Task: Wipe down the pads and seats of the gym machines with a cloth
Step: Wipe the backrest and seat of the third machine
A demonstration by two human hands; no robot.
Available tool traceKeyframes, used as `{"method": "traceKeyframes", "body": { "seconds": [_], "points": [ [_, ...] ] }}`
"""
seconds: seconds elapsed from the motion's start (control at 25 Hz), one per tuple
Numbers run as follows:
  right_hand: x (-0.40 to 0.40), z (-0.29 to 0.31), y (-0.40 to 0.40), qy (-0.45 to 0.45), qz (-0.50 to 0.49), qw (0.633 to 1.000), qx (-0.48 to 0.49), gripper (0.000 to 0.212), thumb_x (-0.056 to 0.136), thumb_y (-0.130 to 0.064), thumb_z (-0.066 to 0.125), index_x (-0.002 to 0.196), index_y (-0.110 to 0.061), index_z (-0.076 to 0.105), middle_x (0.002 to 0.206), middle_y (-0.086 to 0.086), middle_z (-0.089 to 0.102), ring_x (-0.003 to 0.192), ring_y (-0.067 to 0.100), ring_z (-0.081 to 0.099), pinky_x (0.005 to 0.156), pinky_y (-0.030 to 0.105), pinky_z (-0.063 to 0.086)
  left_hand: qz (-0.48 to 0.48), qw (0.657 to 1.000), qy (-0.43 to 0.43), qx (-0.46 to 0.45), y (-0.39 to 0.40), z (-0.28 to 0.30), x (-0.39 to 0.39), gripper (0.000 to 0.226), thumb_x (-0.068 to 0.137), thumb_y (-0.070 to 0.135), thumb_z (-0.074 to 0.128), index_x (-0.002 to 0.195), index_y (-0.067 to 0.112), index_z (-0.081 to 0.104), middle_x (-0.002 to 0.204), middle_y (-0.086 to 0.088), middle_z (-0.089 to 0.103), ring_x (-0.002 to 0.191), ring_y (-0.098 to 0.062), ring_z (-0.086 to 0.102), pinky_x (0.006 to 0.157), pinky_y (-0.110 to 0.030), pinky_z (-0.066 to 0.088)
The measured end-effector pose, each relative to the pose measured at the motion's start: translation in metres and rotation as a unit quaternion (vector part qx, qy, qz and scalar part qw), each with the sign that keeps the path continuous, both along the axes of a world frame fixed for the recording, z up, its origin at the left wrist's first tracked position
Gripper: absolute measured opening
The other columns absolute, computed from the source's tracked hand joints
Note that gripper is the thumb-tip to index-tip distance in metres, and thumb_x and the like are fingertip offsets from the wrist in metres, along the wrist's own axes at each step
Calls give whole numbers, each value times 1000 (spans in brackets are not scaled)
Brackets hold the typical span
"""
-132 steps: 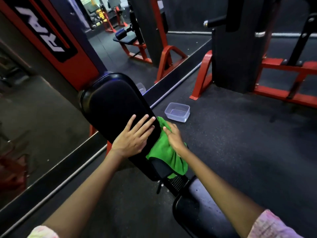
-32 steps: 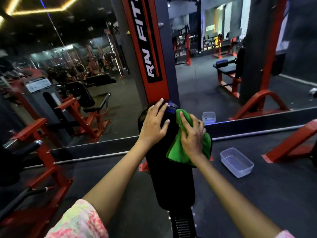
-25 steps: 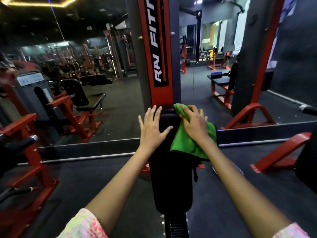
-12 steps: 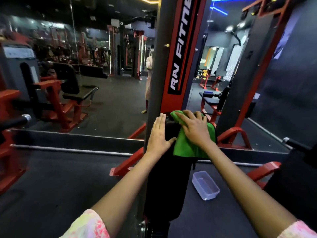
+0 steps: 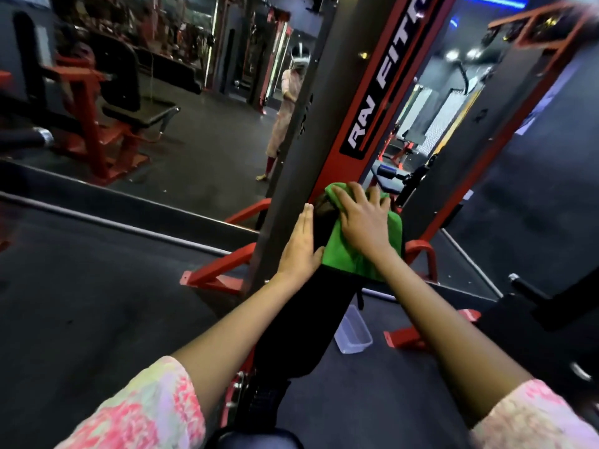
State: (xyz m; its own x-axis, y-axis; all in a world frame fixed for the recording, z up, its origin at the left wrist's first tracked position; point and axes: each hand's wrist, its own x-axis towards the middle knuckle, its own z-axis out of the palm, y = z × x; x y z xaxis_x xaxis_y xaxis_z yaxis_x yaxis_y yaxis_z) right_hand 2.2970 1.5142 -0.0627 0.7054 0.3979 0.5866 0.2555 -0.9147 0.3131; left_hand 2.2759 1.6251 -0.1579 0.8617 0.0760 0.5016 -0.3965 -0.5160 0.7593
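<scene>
Right hand [image 5: 364, 226], fingers spread flat, pressing the green cloth [image 5: 363, 254] onto the far top of the black back pad [image 5: 311, 319]; left hand [image 5: 299, 246], fingers straight, resting against the pad's left edge; clear plastic container [image 5: 353, 333] on floor at right.

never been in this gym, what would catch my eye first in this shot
The bright green cloth at the top of the black back pad, mid-frame, with the right hand spread flat on it and the left hand flat against the pad's left edge. Behind them rises a red and black post with white lettering.
</scene>
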Motion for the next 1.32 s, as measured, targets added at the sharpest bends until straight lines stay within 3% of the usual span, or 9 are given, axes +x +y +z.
{"method": "traceKeyframes", "body": {
  "seconds": [0.08, 0.2, 0.36, 0.52, 0.68, 0.84, 0.96, 1.12, 1.32],
  "points": [
    [2, 5, -5, -6, 21, 995, -96, 42, 80, -17, 58, 122, -21, 59, 118, 13, 58, 96, 42, 54, 76, 49, 43, -12, 1000, 19, -13, 4, -16, -8, 88, 84, 2, 61, 149, 6, 2, 158, -7, 5, 145, -16, 9, 110, -12, 8],
    [4, 19, 4, 12, 2, 998, -54, 40, 82, -14, 55, 121, -21, 60, 121, 12, 57, 103, 41, 51, 81, 50, 40, -24, 998, 48, -35, 3, -36, -17, 87, 85, -1, 58, 148, 5, -2, 158, -7, 1, 146, -16, 5, 110, -11, 4],
    [-4, -12, 20, -20, 94, 954, -284, 42, 74, -22, 42, 104, -29, 70, 113, 3, 65, 92, 32, 57, 70, 40, 48, -28, 996, 70, -52, -3, -47, -25, 87, 85, 0, 55, 148, 5, -4, 158, -8, -3, 146, -19, -1, 110, -12, -2],
    [0, -10, 33, -1, 38, 984, -177, 42, 73, -24, 41, 107, -27, 66, 119, 11, 58, 96, 33, 50, 73, 43, 45, -45, 993, 97, -45, 4, -65, -32, 84, 86, -3, 51, 148, 6, -4, 158, -7, -5, 146, -18, 2, 108, -13, 4],
    [-1, -35, 30, -77, 105, 927, -353, 44, 74, -22, 36, 103, -29, 69, 118, 7, 62, 99, 30, 40, 73, 37, 45, -54, 989, 133, -26, 10, -91, -45, 85, 83, -7, 50, 148, 4, -4, 158, -9, -4, 146, -17, 3, 108, -11, 4],
    [1, -36, 42, -104, 57, 959, -258, 41, 74, -20, 38, 102, -24, 68, 118, 8, 61, 98, 33, 49, 75, 38, 45, -46, 988, 148, 8, 8, -109, -54, 88, 83, -3, 53, 148, 5, -6, 158, -7, -6, 146, -15, 2, 117, -22, 6],
    [-4, -68, 37, -112, 117, 905, -393, 44, 76, -21, 34, 103, -24, 69, 116, 3, 63, 98, 30, 41, 75, 38, 33, -42, 985, 167, 19, 8, -115, -58, 89, 84, 0, 54, 149, 9, -7, 158, -3, -7, 146, -13, 1, 118, -28, 9],
    [-2, -68, 44, -120, 98, 940, -305, 37, 76, -21, 39, 97, -21, 69, 114, 4, 62, 93, 30, 46, 72, 40, 30, -43, 981, 186, 24, 8, -120, -62, 91, 85, 2, 54, 149, 15, -10, 158, 3, -11, 146, -13, 1, 117, -36, 7],
    [-12, -115, 37, -74, 179, 901, -389, 39, 76, -22, 37, 95, -20, 71, 110, 4, 64, 92, 28, 41, 73, 39, 28, -29, 972, 231, 40, 10, -140, -68, 87, 89, 10, 55, 149, 10, -8, 158, -2, -11, 145, -14, 11, 117, -34, 6]
  ]
}}
